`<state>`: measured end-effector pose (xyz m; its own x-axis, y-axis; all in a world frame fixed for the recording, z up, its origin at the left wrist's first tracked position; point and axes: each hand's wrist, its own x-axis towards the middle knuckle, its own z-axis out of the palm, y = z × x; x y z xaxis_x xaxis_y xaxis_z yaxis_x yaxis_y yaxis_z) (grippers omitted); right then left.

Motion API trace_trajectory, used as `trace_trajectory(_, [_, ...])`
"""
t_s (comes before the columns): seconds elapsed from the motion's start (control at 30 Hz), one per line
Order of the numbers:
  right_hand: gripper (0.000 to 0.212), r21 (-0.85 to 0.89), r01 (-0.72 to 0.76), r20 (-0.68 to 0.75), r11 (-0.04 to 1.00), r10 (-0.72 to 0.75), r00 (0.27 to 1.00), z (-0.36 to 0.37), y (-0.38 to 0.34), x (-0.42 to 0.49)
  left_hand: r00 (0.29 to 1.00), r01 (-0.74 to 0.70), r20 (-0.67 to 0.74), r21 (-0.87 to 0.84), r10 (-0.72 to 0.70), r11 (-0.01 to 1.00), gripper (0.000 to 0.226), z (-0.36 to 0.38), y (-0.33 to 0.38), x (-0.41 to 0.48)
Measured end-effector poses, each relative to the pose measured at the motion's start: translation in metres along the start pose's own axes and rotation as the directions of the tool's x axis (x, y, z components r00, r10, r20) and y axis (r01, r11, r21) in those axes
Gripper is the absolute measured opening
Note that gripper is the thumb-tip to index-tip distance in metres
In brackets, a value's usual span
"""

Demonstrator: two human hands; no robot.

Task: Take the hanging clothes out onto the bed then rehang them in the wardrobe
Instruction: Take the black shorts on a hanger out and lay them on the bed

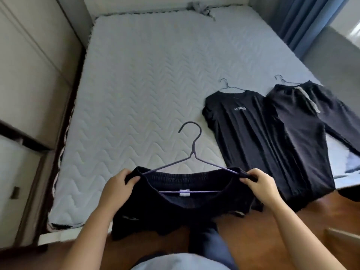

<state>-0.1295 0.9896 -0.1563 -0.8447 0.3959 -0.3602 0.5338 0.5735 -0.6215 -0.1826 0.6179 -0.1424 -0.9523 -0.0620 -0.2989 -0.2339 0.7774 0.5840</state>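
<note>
I hold black shorts point(175, 211) on a purple wire hanger point(191, 152) above the foot of the bed point(136, 75). My left hand point(118, 184) grips the waistband's left end, and my right hand point(259, 182) grips its right end. The hanger's hook points away from me over the mattress. A black t-shirt point(247, 129) on a hanger lies flat on the bed to the right. Beside it, at the bed's right edge, lie black trousers point(300, 133) with a grey drawstring, also on a hanger.
White wardrobe doors point(29, 75) run along the left of the bed. Blue curtains point(303, 22) hang at the far right. A grey cloth bundle point(200, 7) sits at the head of the bed. Wooden floor point(263, 230) lies under me.
</note>
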Motion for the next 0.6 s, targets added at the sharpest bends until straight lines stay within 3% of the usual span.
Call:
trace_trajectory(0.23, [0.012, 0.006, 0.1, 0.19, 0.995, -0.1, 0.977, -0.014, -0.058, 0.14, 0.964, 0.2, -0.171, -0.034, -0.203, 0.979, 0.02, 0.007, 0.044, 0.062])
trace_trajectory(0.4, [0.016, -0.1, 0.1, 0.264, 0.99, -0.07, 0.962, 0.011, -0.075, 0.227, 0.959, 0.278, -0.055, -0.014, -0.279, 0.96, 0.022, 0.017, 0.047, 0.143])
trace_trajectory(0.6, [0.019, -0.172, 0.032, 0.21, 0.985, 0.005, 0.978, 0.063, -0.074, 0.319, 0.978, 0.175, 0.066, 0.239, -0.196, 0.955, 0.031, 0.042, 0.028, 0.276])
